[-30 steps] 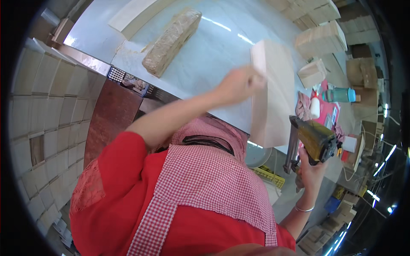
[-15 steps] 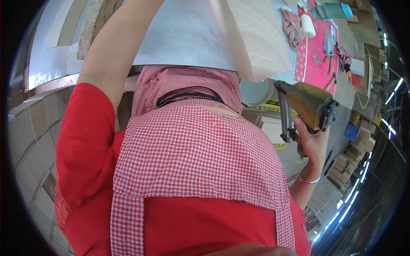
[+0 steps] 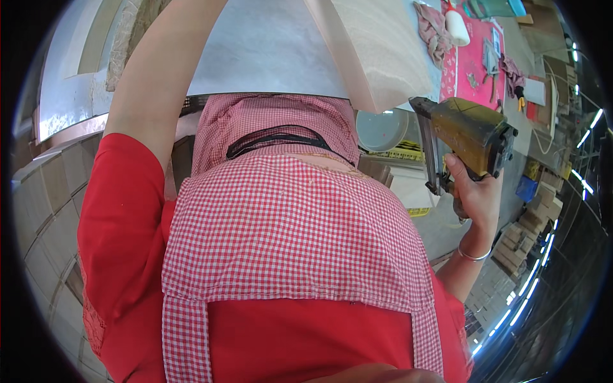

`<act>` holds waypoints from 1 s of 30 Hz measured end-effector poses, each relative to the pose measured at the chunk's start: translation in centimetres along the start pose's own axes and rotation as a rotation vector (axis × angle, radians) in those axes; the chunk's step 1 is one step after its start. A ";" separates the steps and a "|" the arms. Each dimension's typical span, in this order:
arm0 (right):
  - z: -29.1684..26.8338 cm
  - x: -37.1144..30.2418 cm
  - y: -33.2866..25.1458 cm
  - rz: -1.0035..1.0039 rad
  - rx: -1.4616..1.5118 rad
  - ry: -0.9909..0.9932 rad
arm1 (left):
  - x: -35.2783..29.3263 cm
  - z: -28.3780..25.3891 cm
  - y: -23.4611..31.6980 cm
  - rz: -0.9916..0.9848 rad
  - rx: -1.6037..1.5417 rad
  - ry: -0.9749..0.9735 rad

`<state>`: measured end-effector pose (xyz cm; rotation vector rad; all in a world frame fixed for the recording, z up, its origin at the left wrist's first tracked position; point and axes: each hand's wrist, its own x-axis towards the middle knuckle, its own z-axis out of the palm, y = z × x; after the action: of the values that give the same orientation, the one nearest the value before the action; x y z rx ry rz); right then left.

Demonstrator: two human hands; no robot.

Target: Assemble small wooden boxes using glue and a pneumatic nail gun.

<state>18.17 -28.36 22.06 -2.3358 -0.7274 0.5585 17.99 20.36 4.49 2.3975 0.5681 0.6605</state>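
Note:
My right hand (image 3: 480, 199) is wrapped round the handle of a nail gun (image 3: 469, 131) with a worn yellow-brown body, its thumb on the near side. The gun is held off the right front edge of the work table (image 3: 255, 64), its dark nose and magazine toward the table side. Close to its top lies the corner of a pale wooden piece (image 3: 383, 54) with an upright edge board (image 3: 338, 48). My left forearm reaches across the table's left part and leaves the picture at the top, so my left hand is hidden.
A pink mat (image 3: 467, 70) at the right carries a white squeeze bottle (image 3: 456, 29), with a crumpled pink rag (image 3: 433, 32) beside it. Under the table edge sits a round grey basin (image 3: 381, 131). Stacked boards (image 3: 54, 185) stand at the left, cartons (image 3: 514, 249) at the right.
My right hand has lifted the nail gun slightly up and to the right. My left arm has shifted a little left, and the view has moved slightly.

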 end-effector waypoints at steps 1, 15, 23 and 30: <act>0.0 0.1 -0.1 0.005 -0.005 -0.004 | 0.0 -0.1 0.1 -0.001 -0.006 0.001; -0.8 0.5 0.7 0.160 -0.011 -0.029 | -0.6 -1.0 0.5 0.006 -0.047 0.017; 0.3 -0.2 0.4 -0.055 0.009 -0.074 | -1.7 -1.4 1.3 -0.061 -0.080 0.089; -0.8 1.6 -0.1 0.072 -0.074 0.002 | -12.1 -4.8 3.3 -0.292 0.079 0.269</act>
<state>19.76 -27.63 22.37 -2.4383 -0.6756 0.5696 6.53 13.54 6.14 2.2468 1.0512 0.8473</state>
